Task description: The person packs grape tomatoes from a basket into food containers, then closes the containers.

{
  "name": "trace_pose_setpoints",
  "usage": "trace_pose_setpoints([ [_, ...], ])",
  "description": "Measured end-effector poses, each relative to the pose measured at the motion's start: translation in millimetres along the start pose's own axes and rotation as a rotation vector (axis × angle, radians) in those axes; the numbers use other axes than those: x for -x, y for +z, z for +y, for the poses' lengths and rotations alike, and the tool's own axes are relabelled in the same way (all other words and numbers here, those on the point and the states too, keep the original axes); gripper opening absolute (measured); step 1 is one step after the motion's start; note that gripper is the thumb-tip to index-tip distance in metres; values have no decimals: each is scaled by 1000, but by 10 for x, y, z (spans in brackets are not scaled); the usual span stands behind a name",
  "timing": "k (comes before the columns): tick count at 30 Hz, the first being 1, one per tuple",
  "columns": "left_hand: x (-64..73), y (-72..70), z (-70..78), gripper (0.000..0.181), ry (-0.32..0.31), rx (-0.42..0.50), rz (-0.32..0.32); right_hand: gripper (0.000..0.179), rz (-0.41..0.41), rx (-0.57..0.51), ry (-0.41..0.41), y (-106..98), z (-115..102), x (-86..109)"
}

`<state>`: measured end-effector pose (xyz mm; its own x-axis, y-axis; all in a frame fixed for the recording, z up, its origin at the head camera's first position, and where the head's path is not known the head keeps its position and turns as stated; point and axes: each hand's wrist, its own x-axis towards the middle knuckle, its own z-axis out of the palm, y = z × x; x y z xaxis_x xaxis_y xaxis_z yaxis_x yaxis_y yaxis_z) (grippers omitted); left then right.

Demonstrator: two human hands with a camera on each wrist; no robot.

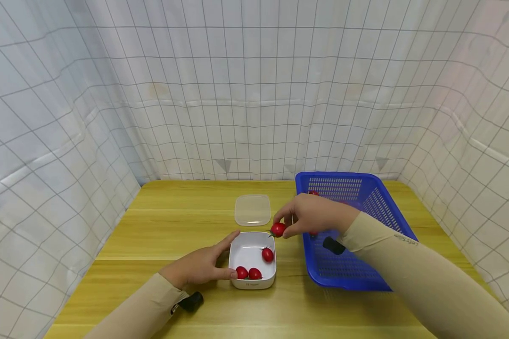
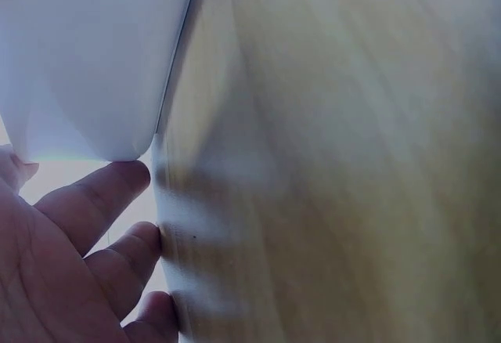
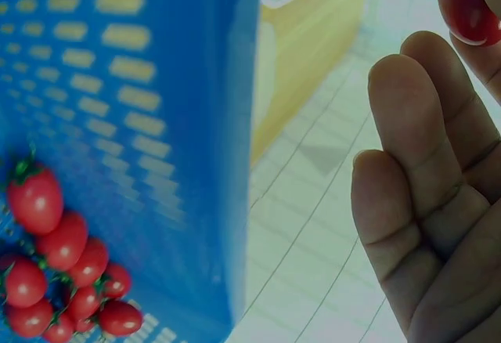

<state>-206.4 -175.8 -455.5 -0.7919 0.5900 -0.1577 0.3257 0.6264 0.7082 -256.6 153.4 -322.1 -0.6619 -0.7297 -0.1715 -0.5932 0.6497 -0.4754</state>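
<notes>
Red tomato [image 1: 278, 229] pinched between thumb and fingertips of my right hand [image 1: 311, 215]; seen from the head view, it overlaps the two-o'clock corner of the white box [image 1: 247, 253], though its height above the rim cannot be told. Its green calyx points to about eight o'clock from the fruit; the long axis is too foreshortened to read with certainty. From this grip the box's middle lies between seven and eight o'clock, the bare part of its floor at eight, and a lone tomato [image 1: 267, 254] inside at seven. Two more tomatoes [image 1: 255, 273] lie along the box's six-o'clock wall. Of my hands the right is the one on the fruit; my left hand [image 1: 201, 264], at the box's nine o'clock, touches its corners with thumb and forefinger spread apart. I judge the short offset toward eight o'clock to be the relation that matters. Clear lid [image 1: 252, 209] flat on the table [image 1: 186, 226] at ten o'clock; blue basket [image 1: 335, 187] at three, with clustered tomatoes [image 3: 63, 241] inside.
</notes>
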Motion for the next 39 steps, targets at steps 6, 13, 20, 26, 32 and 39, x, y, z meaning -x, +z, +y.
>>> trace_pose_setpoints([
  [6,-7,4,-15,105,-4,3,-1,25,-28,24,-28,52,-154,-82],
  [13,-7,6,-26,105,-7,-10,0,25,-47,44,-68,103,-264,-150],
  [20,2,8,-9,105,-14,-16,2,27,-50,68,-80,162,-290,-198],
  [26,9,7,1,105,-17,-20,3,32,-50,59,-83,179,-311,-207],
  [32,6,6,-1,104,-16,-16,0,38,-40,51,-55,157,-317,-184],
  [39,3,9,-9,105,-22,-9,-3,37,53,25,-29,25,-99,-69],
])
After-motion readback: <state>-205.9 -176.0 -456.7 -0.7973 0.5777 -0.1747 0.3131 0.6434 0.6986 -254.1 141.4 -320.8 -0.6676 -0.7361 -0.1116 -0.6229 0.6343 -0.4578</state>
